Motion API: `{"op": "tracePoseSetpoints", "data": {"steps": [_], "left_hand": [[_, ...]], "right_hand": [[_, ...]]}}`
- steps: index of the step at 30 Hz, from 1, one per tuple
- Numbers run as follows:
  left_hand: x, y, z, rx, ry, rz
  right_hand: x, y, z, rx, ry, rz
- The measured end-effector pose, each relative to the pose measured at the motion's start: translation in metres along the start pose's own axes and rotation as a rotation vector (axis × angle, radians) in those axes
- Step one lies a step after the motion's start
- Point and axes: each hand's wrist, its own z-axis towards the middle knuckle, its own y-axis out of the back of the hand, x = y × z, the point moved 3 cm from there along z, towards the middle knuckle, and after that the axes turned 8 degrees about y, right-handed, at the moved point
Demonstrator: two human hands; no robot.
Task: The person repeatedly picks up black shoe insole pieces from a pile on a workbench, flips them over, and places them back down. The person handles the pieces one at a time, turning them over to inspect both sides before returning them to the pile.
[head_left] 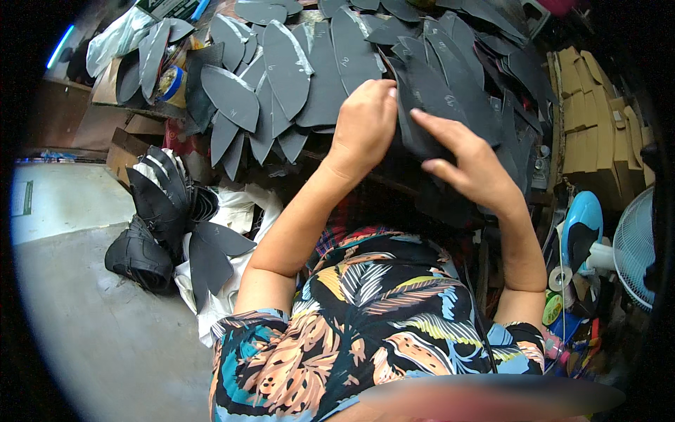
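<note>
The left hand (364, 123) has a narrow grip: its fingers are curled together and seem to hold the edge of 1 dark grey piece (410, 133). The right hand (467, 155) is wide, with fingers stretched along this piece and the thumb apart. The piece is at the near edge of the worktop, right of its middle. I judge that the step is handling this 1 piece between 2 hands; the next move calls for a steady left grip and a light right palm. Many leaf-shaped pieces (287, 70) overlap on the worktop, some hanging over its near edge. Beyond the right edge are folded cardboard (598, 133) and a fan (636, 243); at lower left, black bundles (140, 253) lie.
</note>
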Motion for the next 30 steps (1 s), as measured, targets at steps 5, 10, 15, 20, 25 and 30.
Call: {"op": "tracePoseSetpoints", "data": {"steps": [5,10,15,20,25,30], "left_hand": [[0.003,-0.002,0.001,0.244,0.472,-0.691],[0.010,-0.001,0.000,0.290,0.544,-1.006],[0.024,0.023,-0.004,0.237,0.671,-1.219],[0.027,0.028,-0.005,0.287,0.600,-1.224],[0.023,0.025,-0.010,0.312,0.590,-1.175],[0.018,0.028,-0.010,0.310,0.571,-1.211]], "right_hand": [[-0.007,-0.002,0.007,0.103,0.012,-0.129],[-0.033,-0.004,0.018,-0.097,0.035,-0.393],[-0.042,-0.009,0.019,-0.062,0.022,-0.534],[-0.043,0.003,0.026,-0.050,-0.018,-0.446],[-0.042,0.000,0.057,-0.110,0.209,-0.571],[-0.051,-0.014,0.081,-0.104,0.377,-0.643]]}}
